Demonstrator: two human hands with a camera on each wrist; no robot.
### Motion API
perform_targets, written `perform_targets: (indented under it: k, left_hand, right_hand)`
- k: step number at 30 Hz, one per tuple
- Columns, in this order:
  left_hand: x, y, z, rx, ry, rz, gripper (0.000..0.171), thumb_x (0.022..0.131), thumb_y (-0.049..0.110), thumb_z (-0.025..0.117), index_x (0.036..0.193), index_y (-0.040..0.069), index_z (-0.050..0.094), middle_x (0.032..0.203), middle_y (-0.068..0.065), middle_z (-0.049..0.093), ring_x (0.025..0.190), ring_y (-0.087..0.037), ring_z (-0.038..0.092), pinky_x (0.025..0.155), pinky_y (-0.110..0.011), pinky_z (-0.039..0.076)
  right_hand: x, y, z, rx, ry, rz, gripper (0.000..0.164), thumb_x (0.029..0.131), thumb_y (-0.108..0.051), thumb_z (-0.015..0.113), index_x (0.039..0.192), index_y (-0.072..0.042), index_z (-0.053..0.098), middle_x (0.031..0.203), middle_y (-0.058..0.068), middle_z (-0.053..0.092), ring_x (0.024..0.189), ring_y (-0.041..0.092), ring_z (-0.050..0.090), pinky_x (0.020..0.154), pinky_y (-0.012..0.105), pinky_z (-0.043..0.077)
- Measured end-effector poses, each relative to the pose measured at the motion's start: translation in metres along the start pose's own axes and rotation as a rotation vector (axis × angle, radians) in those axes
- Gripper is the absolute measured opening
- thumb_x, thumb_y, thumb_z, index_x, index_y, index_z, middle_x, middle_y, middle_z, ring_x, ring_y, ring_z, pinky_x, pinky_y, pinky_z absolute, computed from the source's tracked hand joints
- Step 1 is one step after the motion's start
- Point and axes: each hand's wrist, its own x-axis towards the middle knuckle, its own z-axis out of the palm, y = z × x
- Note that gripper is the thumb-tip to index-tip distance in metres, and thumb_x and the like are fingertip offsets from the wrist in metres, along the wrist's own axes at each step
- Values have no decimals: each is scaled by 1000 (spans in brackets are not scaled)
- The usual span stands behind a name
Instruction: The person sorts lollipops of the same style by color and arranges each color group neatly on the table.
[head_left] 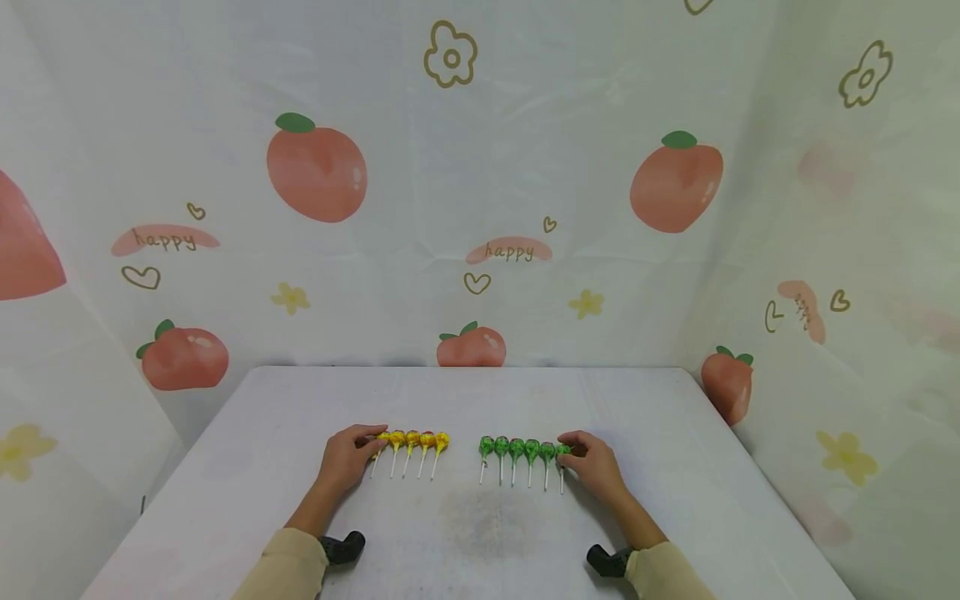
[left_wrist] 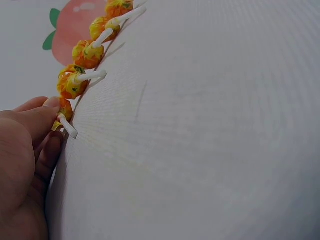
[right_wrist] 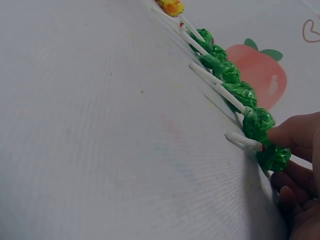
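Several lollipops in yellow wrappers [head_left: 412,439] lie in a row left of centre in the head view, white sticks toward the person. My left hand [head_left: 349,457] pinches the leftmost yellow lollipop [left_wrist: 65,107] by its wrapped head, thumb and fingers on either side. To the right runs a second row of lollipops in green wrappers [head_left: 517,449], sticks also pointing nearer. At its right end my right hand [head_left: 594,464] grips the last green lollipop [right_wrist: 274,157] by the head; its stick juts out from the fingers in the right wrist view.
Both rows rest on a white table [head_left: 405,533], with a gap between the yellow and green ones. A printed cloth [head_left: 510,167] with fruit and flowers hangs behind the table's far edge. Black wrist devices [head_left: 343,547] sit near both sleeves.
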Motion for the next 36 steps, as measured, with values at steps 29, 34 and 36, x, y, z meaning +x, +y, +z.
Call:
perform_targets:
  k: [29, 34, 36]
  left_hand:
    - [-2, 0, -1, -38, 3, 9, 29, 89, 12, 71, 118, 9, 71, 107, -9, 68, 85, -20, 57, 79, -40, 47]
    - [-2, -2, 0, -42, 21, 17, 29, 89, 13, 72, 117, 10, 72, 108, -9, 68, 84, -20, 57, 78, -39, 48]
    - [-2, -2, 1, -48, 24, 16, 29, 89, 14, 72, 117, 10, 72, 108, -9, 67, 84, -20, 57, 78, -39, 48]
  right_hand:
    - [-1, 2, 0, 53, 19, 31, 25, 81, 1, 73, 106, -1, 69, 102, 9, 68, 92, 22, 60, 78, 36, 48]
    - [-2, 1, 1, 58, 33, 30, 25, 81, 1, 72, 105, -1, 69, 102, 9, 68, 91, 22, 61, 78, 34, 48]
    - [-2, 1, 1, 53, 40, 30, 25, 81, 0, 72, 105, -1, 69, 101, 9, 68, 91, 22, 61, 77, 34, 49]
